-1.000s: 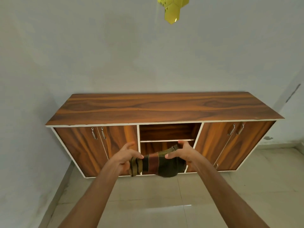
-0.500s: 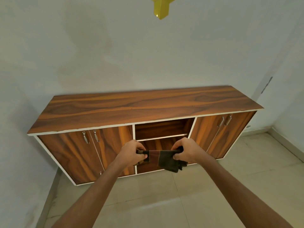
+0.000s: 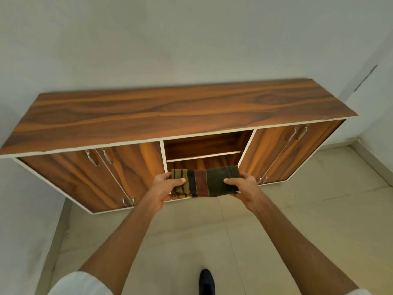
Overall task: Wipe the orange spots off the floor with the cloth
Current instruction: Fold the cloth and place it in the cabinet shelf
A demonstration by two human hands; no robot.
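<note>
A dark striped cloth [image 3: 205, 183], folded into a flat rectangle with green, maroon and mustard bands, is held in the air between both hands. My left hand [image 3: 164, 189] grips its left end with the thumb on top. My right hand [image 3: 244, 186] grips its right end. Both hands are in front of the middle open shelf of a wooden cabinet [image 3: 170, 111]. The pale tiled floor [image 3: 287, 226] lies below. No orange spots show on the visible floor.
The long wooden cabinet stands against the white wall, with closed doors left [image 3: 89, 175] and right [image 3: 287, 152] and an open shelf in the middle. A dark shoe [image 3: 206, 281] shows at the bottom edge. Walls close in at left and right.
The cloth has been spread from a twisted bunch into a flat folded rectangle, and the hands have moved a little apart. The view has tilted down, showing more floor and my shoe.
</note>
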